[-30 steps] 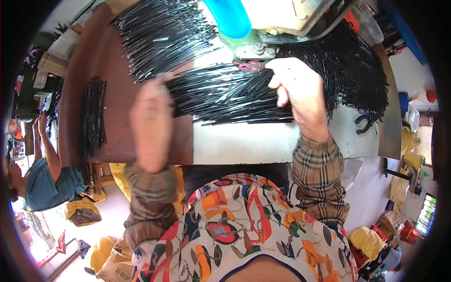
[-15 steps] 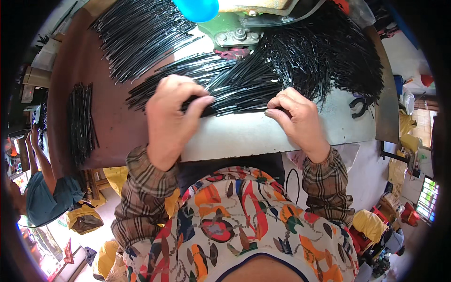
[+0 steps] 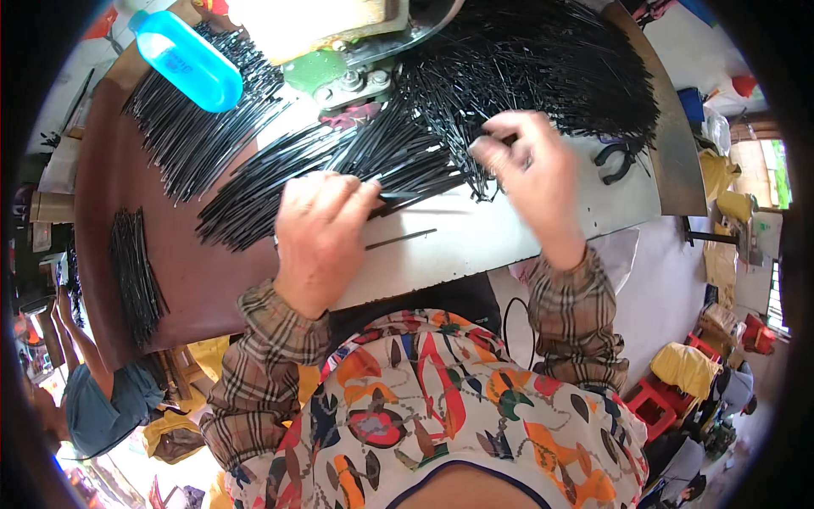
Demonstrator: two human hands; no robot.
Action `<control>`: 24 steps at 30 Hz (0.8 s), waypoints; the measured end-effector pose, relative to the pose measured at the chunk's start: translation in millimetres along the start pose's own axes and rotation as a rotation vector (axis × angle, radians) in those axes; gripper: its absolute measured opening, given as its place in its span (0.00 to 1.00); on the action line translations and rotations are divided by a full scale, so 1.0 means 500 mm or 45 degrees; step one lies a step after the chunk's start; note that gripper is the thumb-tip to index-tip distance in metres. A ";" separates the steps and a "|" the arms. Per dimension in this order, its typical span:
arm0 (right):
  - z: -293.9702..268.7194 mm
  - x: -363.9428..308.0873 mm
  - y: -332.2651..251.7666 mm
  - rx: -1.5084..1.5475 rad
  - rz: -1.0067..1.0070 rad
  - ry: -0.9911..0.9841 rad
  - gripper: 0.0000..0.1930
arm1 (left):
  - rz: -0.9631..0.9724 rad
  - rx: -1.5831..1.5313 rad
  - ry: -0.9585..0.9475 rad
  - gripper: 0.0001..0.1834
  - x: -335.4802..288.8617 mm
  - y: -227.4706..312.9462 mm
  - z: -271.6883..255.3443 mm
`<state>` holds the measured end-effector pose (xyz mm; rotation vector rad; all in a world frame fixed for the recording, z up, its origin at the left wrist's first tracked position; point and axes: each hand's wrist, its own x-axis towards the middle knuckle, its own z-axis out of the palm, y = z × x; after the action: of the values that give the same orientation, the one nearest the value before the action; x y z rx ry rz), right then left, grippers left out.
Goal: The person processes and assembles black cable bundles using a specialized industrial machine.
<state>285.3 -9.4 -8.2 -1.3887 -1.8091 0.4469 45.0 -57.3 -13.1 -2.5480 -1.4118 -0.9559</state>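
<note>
A spread bundle of thin black strips (image 3: 254, 199) lies across the middle of the work table. My left hand (image 3: 320, 233) rests at its near edge, fingers curled and pinched together against the strips; what lies between them is hidden. One loose black strip (image 3: 403, 238) lies on the white surface, its left end close to my left hand. My right hand (image 3: 538, 182), a little blurred, hovers at the near edge of a big tangled heap of black strips (image 3: 543, 68). Its thumb and forefinger are apart, and nothing shows between them.
A green machine base with bolts (image 3: 350, 81) stands behind the bundle. A blue bottle (image 3: 191, 64) lies over another strip pile (image 3: 203, 127). A smaller bundle (image 3: 134, 276) sits at the left, dark-handled pliers (image 3: 612, 161) at the right. Another person (image 3: 106, 394) is at far left.
My right hand has left the bundle's near edge and risen toward the big heap. A single strip now shows on the white surface. The whole view has shifted.
</note>
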 end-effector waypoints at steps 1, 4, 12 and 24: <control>-0.012 0.014 0.024 -0.063 0.059 0.116 0.14 | -0.001 0.002 0.026 0.14 -0.005 -0.008 -0.002; -0.015 0.047 0.066 -0.242 0.011 0.202 0.13 | 0.014 0.038 0.053 0.15 -0.014 -0.012 -0.002; -0.008 0.049 0.081 -0.371 -0.039 0.228 0.05 | 0.041 -0.234 0.059 0.14 -0.069 0.026 -0.018; -0.039 0.049 0.041 -0.530 -0.046 -0.037 0.11 | -0.198 -0.332 -0.021 0.12 -0.074 0.051 0.016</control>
<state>311.3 16.4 -0.9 -1.6264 -2.0249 0.0701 54.9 -96.4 -34.3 -2.6602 -1.6070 -1.2204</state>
